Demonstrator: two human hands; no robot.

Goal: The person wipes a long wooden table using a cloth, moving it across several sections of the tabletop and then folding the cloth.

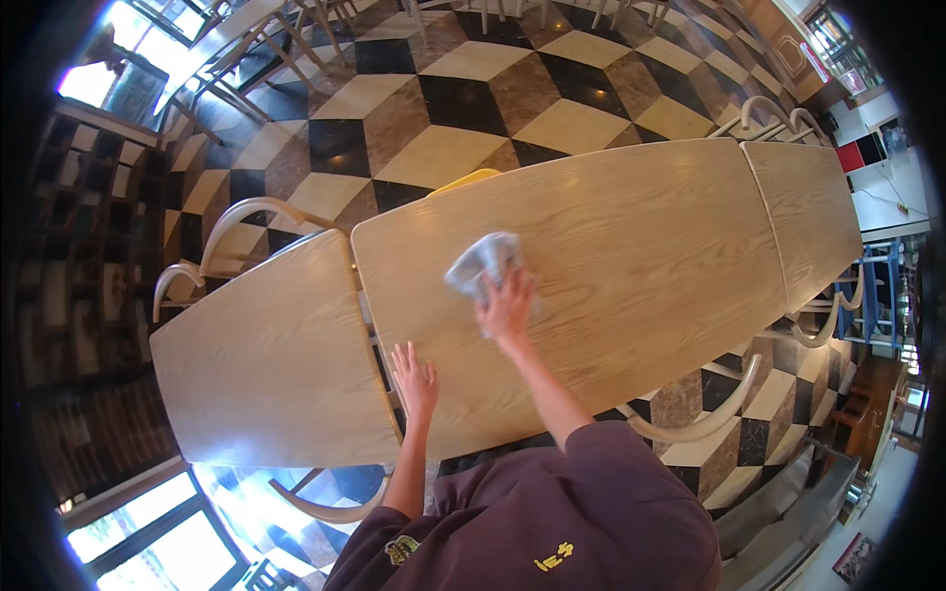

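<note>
Closest to the camera is the person's dark maroon top, from which both bare forearms reach up onto the middle wooden table (631, 236). Left hand (415, 379) lies flat near that table's near-left corner, fingers spread wide and holding nothing, just beside the narrow gap to the neighbouring table (266, 364). Right hand (506, 307) presses down on a crumpled light grey cloth (483, 261), fingers curled over its near edge; the cloth sits on the left half of the middle table, well in from both long edges.

Judging by the cloth's place, wiping seems to be under way on the left part of this top, with the wide right half and the third table (803, 212) at the far right possibly not reached yet. No streaks, crumbs or wet marks show on the wood, so which areas are already wiped cannot be told.

Much of the cloth's underside and the right fingertips are hidden. A yellow chair (463, 179) peeks above the far edge, mostly covered by the table; pale curved chair backs (251, 212) are only partly seen. Windows are blown out, and the rim is dark and bent.
</note>
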